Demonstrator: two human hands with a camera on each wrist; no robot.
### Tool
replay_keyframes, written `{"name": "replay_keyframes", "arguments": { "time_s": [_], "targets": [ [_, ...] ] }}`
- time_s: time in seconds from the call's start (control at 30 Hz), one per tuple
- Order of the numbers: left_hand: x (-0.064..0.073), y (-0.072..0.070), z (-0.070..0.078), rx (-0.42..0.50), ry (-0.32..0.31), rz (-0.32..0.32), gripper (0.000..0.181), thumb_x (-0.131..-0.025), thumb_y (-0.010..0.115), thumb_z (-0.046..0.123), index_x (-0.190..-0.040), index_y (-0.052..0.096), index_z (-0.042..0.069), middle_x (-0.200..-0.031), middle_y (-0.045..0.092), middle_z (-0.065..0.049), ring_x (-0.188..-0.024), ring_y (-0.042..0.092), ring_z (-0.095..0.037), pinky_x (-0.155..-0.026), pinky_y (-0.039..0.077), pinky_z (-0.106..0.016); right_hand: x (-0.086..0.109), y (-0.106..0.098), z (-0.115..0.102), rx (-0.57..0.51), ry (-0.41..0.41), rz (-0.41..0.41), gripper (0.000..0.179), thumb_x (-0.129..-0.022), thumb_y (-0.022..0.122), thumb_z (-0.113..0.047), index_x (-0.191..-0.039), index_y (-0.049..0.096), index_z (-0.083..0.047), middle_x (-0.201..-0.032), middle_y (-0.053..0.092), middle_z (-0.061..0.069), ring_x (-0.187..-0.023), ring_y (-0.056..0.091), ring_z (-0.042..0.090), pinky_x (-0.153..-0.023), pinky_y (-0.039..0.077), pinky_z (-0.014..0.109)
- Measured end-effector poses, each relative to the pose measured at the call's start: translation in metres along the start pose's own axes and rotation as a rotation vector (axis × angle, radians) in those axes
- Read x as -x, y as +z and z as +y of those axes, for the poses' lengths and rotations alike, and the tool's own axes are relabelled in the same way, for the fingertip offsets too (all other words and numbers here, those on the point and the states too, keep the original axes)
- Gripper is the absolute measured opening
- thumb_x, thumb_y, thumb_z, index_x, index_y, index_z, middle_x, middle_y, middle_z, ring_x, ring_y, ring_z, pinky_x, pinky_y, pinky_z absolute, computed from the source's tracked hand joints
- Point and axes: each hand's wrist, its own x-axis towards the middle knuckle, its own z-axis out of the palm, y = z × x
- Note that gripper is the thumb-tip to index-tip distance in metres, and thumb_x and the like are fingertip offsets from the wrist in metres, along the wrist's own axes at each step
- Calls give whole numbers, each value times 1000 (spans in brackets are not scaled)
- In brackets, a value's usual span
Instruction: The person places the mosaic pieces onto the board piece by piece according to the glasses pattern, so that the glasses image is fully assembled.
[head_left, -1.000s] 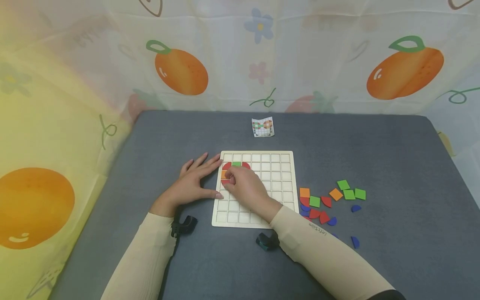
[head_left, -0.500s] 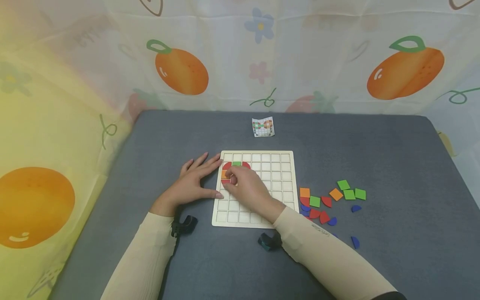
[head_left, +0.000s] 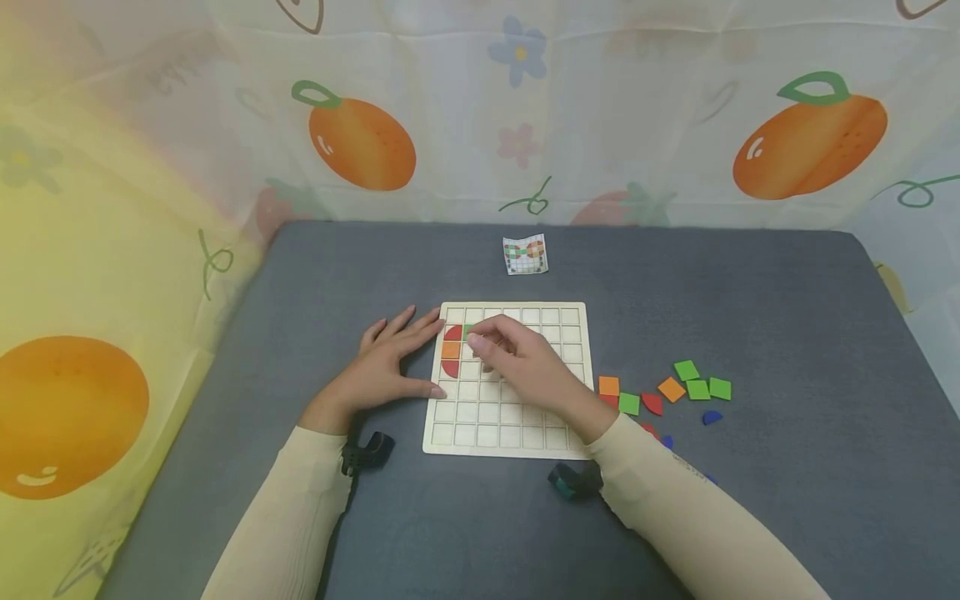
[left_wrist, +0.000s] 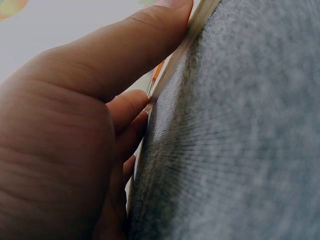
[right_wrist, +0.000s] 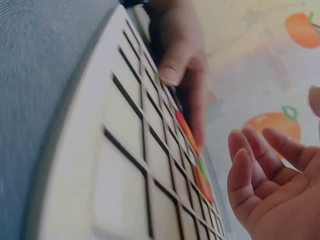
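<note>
A pale wooden grid board (head_left: 467, 412) lies flat on the table. My left hand (head_left: 371, 371) rests at its left edge, fingers spread; in the left wrist view the thumb (left_wrist: 145, 40) touches the rim. My right hand (head_left: 528, 367) hovers above the board, its fingers loosely bent and holding nothing in the right wrist view. In the left column sit a red quarter-circle tile (head_left: 453, 333), an orange square tile (head_left: 451, 350) and a lower red tile (head_left: 450, 367). Beside the top one is a green square tile (head_left: 468, 331), partly behind my right fingers.
Right of the board lie loose tiles: orange squares (head_left: 672, 389), several green squares (head_left: 720, 389), red pieces (head_left: 652, 404) and blue half-circles (head_left: 712, 417). My right forearm covers some. A small printed pattern card (head_left: 526, 255) lies beyond the board.
My right hand has let go at the lower red tile and moved up and to the right, uncovering that tile and the orange one. The left hand has stayed still.
</note>
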Motion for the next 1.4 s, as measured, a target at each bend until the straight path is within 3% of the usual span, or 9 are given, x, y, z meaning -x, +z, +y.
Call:
{"name": "replay_keyframes", "arguments": {
  "time_s": [0.23,0.57,0.77,1.1,1.23,1.4],
  "targets": [
    [1,1,1,3,-25,-7,113,-80,94,60,-172,38,25,-177,25,12,-166,3,-25,-125,-4,-61,17,-29,1,-94,-35,-1,47,-119,45,-37,-143,62,0,-123,68,17,-105,68,35,-91,54,54],
    [3,1,2,28,-27,-6,113,-81,95,58,-172,37,25,-178,25,11,-166,3,-26,-124,-4,-62,44,-71,15,-125,-97,19,56,-119,34,-36,-150,55,6,-127,64,21,-112,63,39,-95,50,44],
    [3,1,2,21,-24,-9,113,-81,95,56,-173,36,25,-178,23,11,-166,2,-26,-124,-5,-61,58,-96,24,-141,-167,51,67,-119,33,-45,-148,52,12,-126,62,25,-111,63,35,-93,51,39],
    [0,0,1,-2,-15,-22,113,-81,94,59,-173,36,26,-178,22,13,-166,2,-25,-125,-4,-61,84,-131,38,-40,-144,163,62,-120,29,-38,-148,52,12,-126,64,26,-114,64,32,-94,50,34],
    [0,0,1,0,-19,-23,113,-81,94,58,-173,35,26,-178,22,12,-166,2,-24,-125,-5,-61,96,-149,45,0,-143,228,54,-121,29,-34,-148,59,1,-124,67,20,-113,65,28,-94,50,32],
    [1,-1,2,3,-25,-21,114,-81,94,58,-173,36,25,-178,23,12,-166,2,-24,-125,-5,-62,107,-174,58,130,-94,254,44,-121,34,-22,-148,59,1,-124,69,15,-113,65,18,-94,48,23]
  ]
}}
